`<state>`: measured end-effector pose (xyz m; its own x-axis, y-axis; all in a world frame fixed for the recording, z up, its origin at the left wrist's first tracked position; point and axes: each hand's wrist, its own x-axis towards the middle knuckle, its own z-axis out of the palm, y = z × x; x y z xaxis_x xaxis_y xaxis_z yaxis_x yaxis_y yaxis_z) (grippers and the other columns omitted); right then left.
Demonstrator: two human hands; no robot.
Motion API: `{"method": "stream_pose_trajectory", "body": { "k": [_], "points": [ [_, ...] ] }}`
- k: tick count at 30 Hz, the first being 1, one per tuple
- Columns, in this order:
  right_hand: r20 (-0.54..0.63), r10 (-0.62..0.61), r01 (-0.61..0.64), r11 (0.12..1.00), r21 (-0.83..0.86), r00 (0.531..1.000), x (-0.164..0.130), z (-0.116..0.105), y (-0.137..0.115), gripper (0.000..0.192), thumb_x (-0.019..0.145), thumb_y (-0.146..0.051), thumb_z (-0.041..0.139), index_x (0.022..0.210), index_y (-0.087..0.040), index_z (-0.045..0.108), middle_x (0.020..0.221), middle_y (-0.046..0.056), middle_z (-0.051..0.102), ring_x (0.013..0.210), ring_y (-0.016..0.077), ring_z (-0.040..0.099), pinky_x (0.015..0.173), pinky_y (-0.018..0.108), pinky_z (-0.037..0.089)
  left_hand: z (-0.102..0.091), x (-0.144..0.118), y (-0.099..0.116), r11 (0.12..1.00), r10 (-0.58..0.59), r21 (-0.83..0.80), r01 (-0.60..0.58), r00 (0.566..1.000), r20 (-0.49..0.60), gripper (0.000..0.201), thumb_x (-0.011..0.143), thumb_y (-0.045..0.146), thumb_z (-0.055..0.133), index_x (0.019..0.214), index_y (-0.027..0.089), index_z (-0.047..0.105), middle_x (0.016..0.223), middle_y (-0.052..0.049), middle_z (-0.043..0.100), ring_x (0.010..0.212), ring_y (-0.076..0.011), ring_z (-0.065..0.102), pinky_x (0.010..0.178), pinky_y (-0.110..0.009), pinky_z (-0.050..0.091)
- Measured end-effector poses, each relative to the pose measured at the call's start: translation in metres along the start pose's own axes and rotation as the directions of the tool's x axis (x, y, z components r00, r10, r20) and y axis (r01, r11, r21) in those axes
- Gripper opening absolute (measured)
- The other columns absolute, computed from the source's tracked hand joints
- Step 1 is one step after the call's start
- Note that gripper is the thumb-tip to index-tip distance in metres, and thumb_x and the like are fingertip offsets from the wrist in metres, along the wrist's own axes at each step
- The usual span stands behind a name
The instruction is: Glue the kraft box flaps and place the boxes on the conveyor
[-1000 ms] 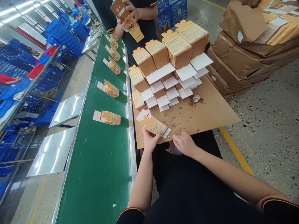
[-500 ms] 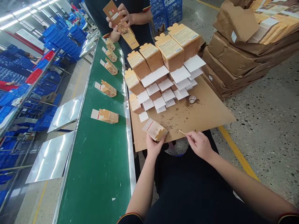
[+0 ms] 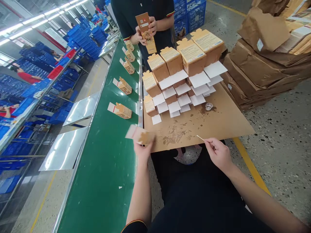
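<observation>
My left hand grips a small tan carton with a white flap, blurred by motion, over the steel edge of the green conveyor belt. My right hand pinches a thin wooden stick above the front edge of the stained cardboard sheet. Rows of tan cartons with open white flaps stand at the back of the sheet. A small clear glue cup sits next to the flaps.
Several finished cartons lie spaced along the belt. A co-worker in dark clothes stands at the far end, holding a tall carton. Brown paper bundles are stacked at right. Blue crates fill the left racks.
My left hand has swung the carton leftward from the cardboard sheet to the belt's edge. My right hand has drawn the stick back to the right, away from the carton.
</observation>
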<state>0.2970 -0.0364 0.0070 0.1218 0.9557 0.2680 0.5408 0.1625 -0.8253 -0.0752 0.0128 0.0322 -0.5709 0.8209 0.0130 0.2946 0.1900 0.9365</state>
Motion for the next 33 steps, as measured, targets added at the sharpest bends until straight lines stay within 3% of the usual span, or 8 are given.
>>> {"method": "stream_pose_trajectory", "body": {
  "k": [4,8,11,15,19,23,28,33],
  "points": [
    [-0.036,0.012,-0.012,1.0,0.007,0.999,0.006,-0.007,0.003,0.043,0.116,-0.057,0.054,0.094,-0.025,0.073,0.057,-0.002,0.053,0.054,0.0168,0.053,0.058,0.032,0.045,-0.076,0.043,-0.006,1.0,-0.024,0.01,0.029,0.932,-0.361,0.084,0.059,0.029,0.107,0.127,0.026,0.057,0.141,-0.015,0.076,0.139,-0.0397,0.074,0.125,-0.063,0.056],
    [-0.052,0.018,-0.017,1.0,0.01,0.998,0.014,-0.006,0.004,0.047,0.115,-0.062,0.054,0.096,-0.025,0.074,0.057,-0.002,0.055,0.053,0.0168,0.055,0.057,0.032,0.045,-0.111,0.058,-0.019,0.969,-0.171,0.089,0.228,0.89,-0.422,0.078,0.061,0.025,0.103,0.119,0.027,0.051,0.133,-0.014,0.075,0.135,-0.0396,0.076,0.128,-0.065,0.053],
    [-0.082,0.03,-0.029,1.0,0.011,0.996,0.014,-0.013,0.007,0.047,0.114,-0.064,0.057,0.097,-0.025,0.075,0.062,0.0,0.061,0.055,0.0168,0.058,0.058,0.031,0.048,-0.119,0.053,-0.028,0.963,-0.098,0.189,0.195,0.899,-0.427,0.094,0.059,0.03,0.106,0.134,0.026,0.049,0.144,-0.018,0.067,0.15,-0.0437,0.063,0.135,-0.068,0.042],
    [-0.184,0.064,-0.064,0.998,0.006,0.981,0.008,-0.031,0.018,0.047,0.113,-0.067,0.06,0.098,-0.024,0.075,0.066,0.002,0.066,0.055,0.017,0.059,0.057,0.032,0.05,-0.099,0.043,-0.025,0.94,0.254,0.332,-0.084,0.82,-0.513,0.084,0.079,0.036,0.092,0.147,0.027,0.043,0.159,-0.018,0.051,0.166,-0.0422,0.042,0.141,-0.065,0.031],
    [-0.265,0.069,-0.071,0.998,0.002,0.962,0.013,-0.042,0.027,0.05,0.111,-0.069,0.061,0.096,-0.023,0.075,0.064,0.003,0.065,0.054,0.0175,0.057,0.057,0.034,0.05,-0.024,0.059,0.01,0.957,0.289,0.109,-0.268,0.905,-0.312,0.043,0.096,0.033,0.069,0.134,0.027,0.051,0.138,-0.013,0.06,0.145,-0.0352,0.061,0.129,-0.057,0.047],
    [-0.304,0.028,-0.036,0.999,-0.019,0.952,0.022,-0.047,0.02,0.048,0.111,-0.068,0.062,0.098,-0.023,0.076,0.063,0.003,0.064,0.053,0.0174,0.057,0.056,0.034,0.051,0.033,0.093,0.052,0.91,0.367,0.257,-0.326,0.921,-0.131,0.044,0.087,0.026,0.077,0.129,0.024,0.062,0.138,-0.018,0.062,0.149,-0.04,0.054,0.134,-0.06,0.036],
    [-0.349,-0.029,0.028,1.0,-0.009,0.937,0.013,-0.064,0.014,0.038,0.109,-0.06,0.07,0.099,-0.025,0.078,0.071,0.007,0.073,0.056,0.0197,0.065,0.057,0.036,0.056,0.016,0.127,0.061,0.861,0.331,0.459,-0.22,0.927,-0.176,0.064,0.083,0.028,0.084,0.143,0.019,0.063,0.15,-0.024,0.058,0.157,-0.0476,0.045,0.137,-0.067,0.029],
    [-0.377,-0.071,0.072,0.997,-0.012,0.923,0.008,-0.076,0.023,0.034,0.105,-0.056,0.075,0.096,-0.023,0.081,0.062,0.001,0.067,0.049,0.0148,0.06,0.05,0.028,0.053,-0.005,0.16,0.06,0.744,-0.061,0.644,0.176,0.979,-0.197,0.117,0.08,0.043,0.093,0.174,0.008,0.034,0.173,-0.036,0.037,0.168,-0.0561,0.034,0.137,-0.069,0.03]
  ]
}}
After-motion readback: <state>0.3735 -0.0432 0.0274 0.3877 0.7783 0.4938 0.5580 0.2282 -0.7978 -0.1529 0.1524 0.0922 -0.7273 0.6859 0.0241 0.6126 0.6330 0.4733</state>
